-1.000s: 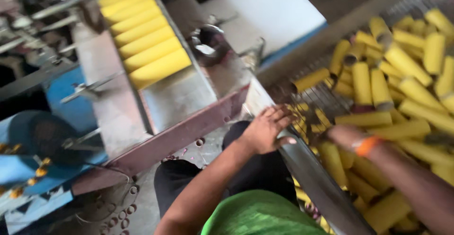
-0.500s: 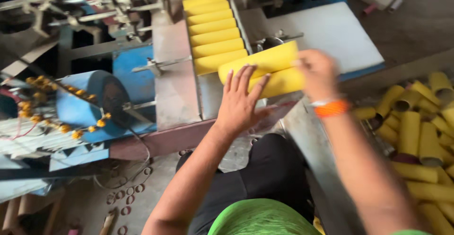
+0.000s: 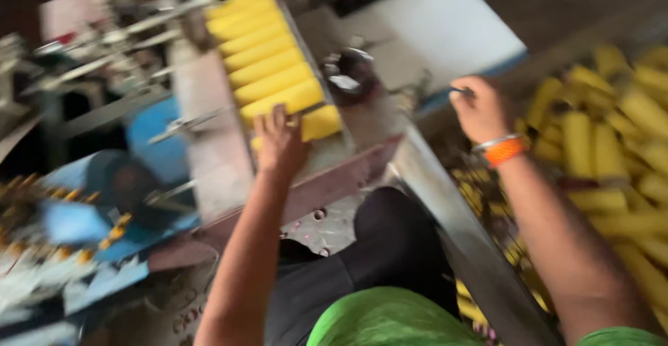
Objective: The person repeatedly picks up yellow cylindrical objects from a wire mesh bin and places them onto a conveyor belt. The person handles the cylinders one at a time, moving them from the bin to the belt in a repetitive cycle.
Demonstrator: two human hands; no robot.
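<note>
My left hand (image 3: pixel 280 142) lies flat on the nearest yellow tube (image 3: pixel 313 122) at the front end of a row of yellow tubes (image 3: pixel 268 64) stacked in the machine's sloping metal tray (image 3: pixel 209 144). My right hand (image 3: pixel 480 109), with an orange wristband (image 3: pixel 502 150), is off to the right over the metal edge, fingers curled. Whether it holds anything is too blurred to tell. A heap of loose yellow tubes (image 3: pixel 612 151) fills the bin at the right.
A blue machine body (image 3: pixel 118 193) with small yellow spools stands at the left. A round dark metal part (image 3: pixel 348 74) sits beside the tray. A long metal rail (image 3: pixel 466 248) separates my lap from the bin. A white panel (image 3: pixel 445 26) lies behind.
Both hands carried yellow tubes from the bin to the tray and set them down. Now the left hand presses the last tube and the right hand has swung back toward the bin.
</note>
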